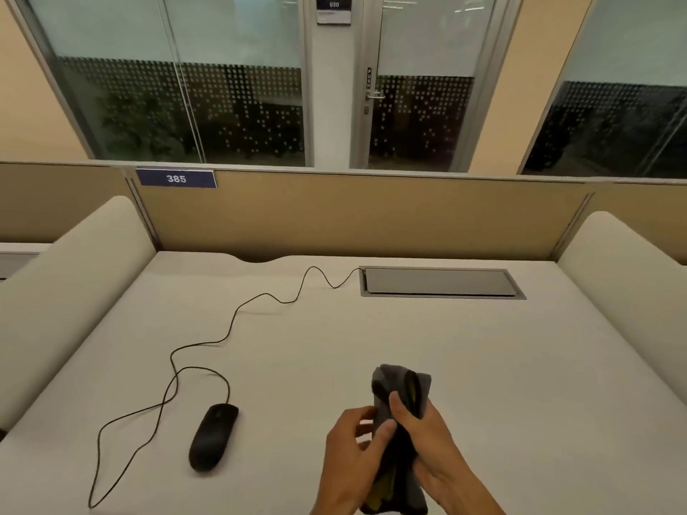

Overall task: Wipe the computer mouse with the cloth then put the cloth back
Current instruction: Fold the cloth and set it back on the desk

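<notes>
A black wired computer mouse [213,436] lies on the white desk [371,336] at the lower left, with nothing touching it. Its thin black cable [230,325] snakes across the desk to the far side. A dark grey cloth [399,388] with a yellow inner side is bunched up above the desk at the lower centre. My right hand [431,444] grips the cloth from the right, thumb across its front. My left hand [353,451] pinches the cloth's left edge with its fingertips. Both hands are well to the right of the mouse.
A grey flip-lid cable box [440,283] is set into the desk at the back right. Cream padded dividers [70,284] [628,265] flank the desk. A tan partition with a blue "385" label [176,178] closes the back, with glass walls beyond.
</notes>
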A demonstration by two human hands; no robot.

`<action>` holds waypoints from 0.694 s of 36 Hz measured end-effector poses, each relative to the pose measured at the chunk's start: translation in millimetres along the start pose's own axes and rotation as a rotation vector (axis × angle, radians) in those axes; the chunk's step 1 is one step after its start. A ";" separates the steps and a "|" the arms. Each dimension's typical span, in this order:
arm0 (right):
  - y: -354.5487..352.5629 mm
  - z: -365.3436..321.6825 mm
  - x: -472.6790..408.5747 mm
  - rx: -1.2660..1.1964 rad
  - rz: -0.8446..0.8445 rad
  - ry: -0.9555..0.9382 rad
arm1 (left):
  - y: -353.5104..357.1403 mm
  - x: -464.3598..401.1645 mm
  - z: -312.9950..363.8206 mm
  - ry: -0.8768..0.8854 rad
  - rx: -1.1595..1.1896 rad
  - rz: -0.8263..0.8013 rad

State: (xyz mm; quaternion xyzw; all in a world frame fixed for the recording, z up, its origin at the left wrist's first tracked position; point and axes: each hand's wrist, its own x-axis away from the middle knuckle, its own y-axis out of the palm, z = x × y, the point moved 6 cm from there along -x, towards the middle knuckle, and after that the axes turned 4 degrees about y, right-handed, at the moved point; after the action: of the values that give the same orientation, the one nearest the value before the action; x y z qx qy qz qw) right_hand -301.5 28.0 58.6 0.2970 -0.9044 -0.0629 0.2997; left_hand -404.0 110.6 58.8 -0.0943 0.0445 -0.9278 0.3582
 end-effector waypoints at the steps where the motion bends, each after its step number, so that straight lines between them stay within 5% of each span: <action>1: -5.9 -3.0 0.0 0.002 0.012 -0.008 | 10.0 -0.6 2.5 -0.019 -0.003 -0.005; 9: -50.6 -14.2 -4.5 -0.050 -0.082 0.115 | 72.3 -9.1 14.7 -0.141 -0.005 -0.083; 17: -84.8 -40.1 1.8 0.301 0.019 -0.043 | 98.7 -14.3 8.6 -0.232 0.165 0.012; 25: -127.1 -96.4 8.2 0.227 0.084 -0.122 | 90.3 -30.9 24.6 -0.249 0.247 0.126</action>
State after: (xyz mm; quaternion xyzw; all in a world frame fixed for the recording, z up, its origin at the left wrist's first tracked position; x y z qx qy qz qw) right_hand -187.4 -74.2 104.0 0.2863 -0.9340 0.0346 0.2109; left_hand -317.2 64.2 65.0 -0.1607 -0.1089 -0.8831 0.4272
